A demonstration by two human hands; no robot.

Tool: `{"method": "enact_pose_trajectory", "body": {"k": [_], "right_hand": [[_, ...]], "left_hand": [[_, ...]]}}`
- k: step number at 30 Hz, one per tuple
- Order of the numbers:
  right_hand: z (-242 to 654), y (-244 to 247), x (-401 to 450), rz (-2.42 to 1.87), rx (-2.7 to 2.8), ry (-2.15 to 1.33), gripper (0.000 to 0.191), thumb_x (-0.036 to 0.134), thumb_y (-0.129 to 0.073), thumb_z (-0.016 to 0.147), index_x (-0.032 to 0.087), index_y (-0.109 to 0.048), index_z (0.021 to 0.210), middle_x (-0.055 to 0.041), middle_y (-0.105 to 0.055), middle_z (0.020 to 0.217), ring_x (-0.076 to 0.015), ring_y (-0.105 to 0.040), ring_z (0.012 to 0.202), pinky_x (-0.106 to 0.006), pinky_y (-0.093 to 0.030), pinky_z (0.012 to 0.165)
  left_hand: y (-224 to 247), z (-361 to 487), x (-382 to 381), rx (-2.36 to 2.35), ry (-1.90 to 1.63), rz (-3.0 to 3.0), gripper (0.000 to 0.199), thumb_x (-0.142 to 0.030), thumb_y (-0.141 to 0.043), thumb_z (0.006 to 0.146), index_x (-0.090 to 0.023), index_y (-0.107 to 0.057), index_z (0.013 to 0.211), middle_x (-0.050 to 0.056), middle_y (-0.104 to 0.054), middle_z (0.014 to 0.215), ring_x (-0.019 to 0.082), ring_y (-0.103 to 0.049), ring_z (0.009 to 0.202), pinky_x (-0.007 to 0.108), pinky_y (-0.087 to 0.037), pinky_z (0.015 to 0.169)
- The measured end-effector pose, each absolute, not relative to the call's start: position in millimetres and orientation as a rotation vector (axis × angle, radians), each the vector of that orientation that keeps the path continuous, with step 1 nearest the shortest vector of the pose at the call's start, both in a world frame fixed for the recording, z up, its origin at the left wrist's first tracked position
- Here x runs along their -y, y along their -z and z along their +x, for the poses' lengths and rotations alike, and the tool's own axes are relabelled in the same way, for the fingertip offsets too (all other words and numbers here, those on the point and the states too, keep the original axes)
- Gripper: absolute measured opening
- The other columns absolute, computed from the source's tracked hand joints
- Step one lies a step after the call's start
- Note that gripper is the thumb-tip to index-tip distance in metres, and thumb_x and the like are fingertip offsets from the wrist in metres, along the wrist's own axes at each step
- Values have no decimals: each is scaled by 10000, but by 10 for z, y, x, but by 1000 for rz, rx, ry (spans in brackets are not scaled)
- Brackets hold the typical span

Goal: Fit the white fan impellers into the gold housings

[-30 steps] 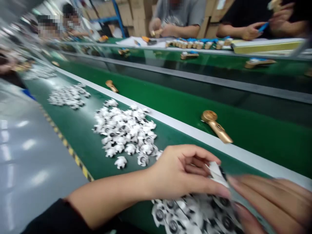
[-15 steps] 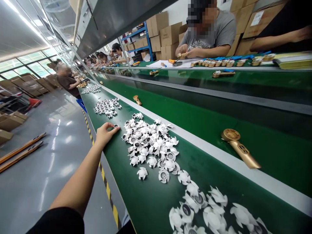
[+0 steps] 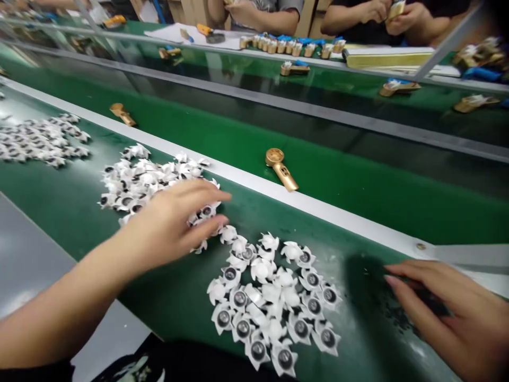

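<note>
My left hand (image 3: 175, 220) hovers over the pile of white fan blades (image 3: 155, 178), thumb and fingers apart with nothing between them. It hides part of that pile. Nearer to me lies a looser group of white fan blades (image 3: 274, 286), several with dark round hubs facing up. At the right, my right hand (image 3: 449, 313) is above the green bench with its fingers stretched out, and nothing shows in them. Beside and partly under it lie small dark pieces (image 3: 397, 315), too small to name. A gold fan-shaped casing with a handle (image 3: 281, 170) lies beyond the white strip.
Another group of fan blades (image 3: 40, 140) lies at the left, with a second gold casing (image 3: 123, 114) beyond it. A white strip (image 3: 246, 180) edges the green belt (image 3: 358, 196). Across it, co-workers' hands (image 3: 397, 16) work near a row of gold parts (image 3: 278, 48).
The view has swung right and down. My left hand has come from the far end of the pile, where it pinched a fan blade, and is now empty. My right hand has come into view.
</note>
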State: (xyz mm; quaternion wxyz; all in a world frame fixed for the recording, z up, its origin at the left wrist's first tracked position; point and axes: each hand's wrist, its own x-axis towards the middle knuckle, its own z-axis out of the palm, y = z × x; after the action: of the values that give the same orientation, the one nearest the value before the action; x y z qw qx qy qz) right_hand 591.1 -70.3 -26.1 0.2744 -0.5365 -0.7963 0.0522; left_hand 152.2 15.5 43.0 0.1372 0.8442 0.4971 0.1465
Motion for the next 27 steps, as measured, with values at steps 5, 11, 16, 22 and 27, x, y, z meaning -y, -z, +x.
{"method": "enact_pose_trajectory", "body": {"k": [5,11,16,22,27], "right_hand": [[5665,132,826,-1518,2350,-219,105,272,-541,997,218,-631,1000,-73,-685,996,-221,-688,873,-363,-571,742],[5553,178,908,-1598,2360,-372,187,199,-499,1014,175,-684,1022,-82,-674,1042,-211,-666,920,-370,-538,834],[5398,83,898,-1608,2479,-197,173,96,-547,950,155,-693,878,-91,-666,910,-240,-637,836,-380,-508,748],[5106,-40,880,-1832,2628,83,266,-86,-593,679,180,-585,665,-54,-569,724,-229,-534,646,-376,-435,618],[5190,65,836,-1852,2576,13,199,1,-600,803,186,-572,736,-51,-564,759,-235,-551,677,-392,-440,642]], "left_hand": [[-295,2535,-129,-1533,115,2340,611,-707,-460,915,-184,-673,1146,101,-739,838,305,-693,733,336,-437,594],[-217,2668,-232,-1449,251,2263,371,-558,-542,921,-258,-691,1081,41,-735,752,274,-679,681,302,-390,567],[-211,2549,-157,-1469,-265,2108,480,-562,-529,954,-297,-645,1336,73,-739,1135,280,-692,968,351,-509,794],[-280,2578,29,-1211,-807,1565,322,-370,-763,852,-290,-709,1159,4,-702,835,117,-603,632,182,-464,511],[-286,2671,159,-844,-727,1027,267,-192,-819,811,-246,-680,1032,12,-755,1080,102,-736,790,170,-585,721]]}}
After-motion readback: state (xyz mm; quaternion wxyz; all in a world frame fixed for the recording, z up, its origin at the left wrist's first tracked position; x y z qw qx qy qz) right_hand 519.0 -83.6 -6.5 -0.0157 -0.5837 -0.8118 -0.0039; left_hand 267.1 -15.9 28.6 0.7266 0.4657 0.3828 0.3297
